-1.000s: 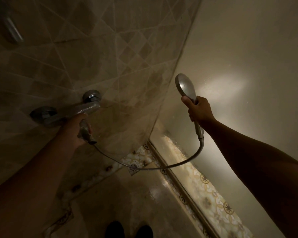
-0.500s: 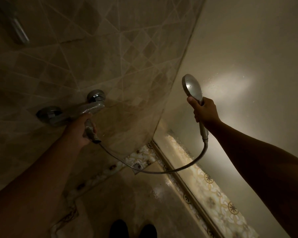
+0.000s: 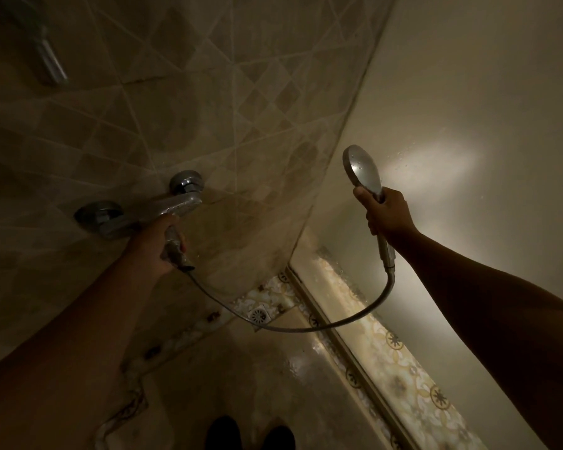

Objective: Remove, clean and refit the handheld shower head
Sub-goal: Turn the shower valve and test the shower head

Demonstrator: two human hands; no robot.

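Note:
My right hand [image 3: 385, 211] grips the handle of the chrome shower head [image 3: 363, 168], held upright with its round face turned left, close to the frosted glass panel. A metal hose [image 3: 306, 329] hangs in a loop from the handle's lower end to the chrome mixer tap [image 3: 176, 207] on the tiled wall. My left hand [image 3: 161, 243] is closed around the tap's lever [image 3: 174, 248] below the mixer body. The room is dim.
A chrome wall bracket or bar [image 3: 51, 63] sticks out at the upper left. A square floor drain [image 3: 259, 316] sits in the corner of the wet floor. The glass panel [image 3: 468, 125] and its bottom rail [image 3: 345, 349] close off the right side. Dark shoes [image 3: 251, 433] show at the bottom.
The view has shifted slightly, so tap and shower head sit a little further right and lower in frame. Both hands keep the same grips.

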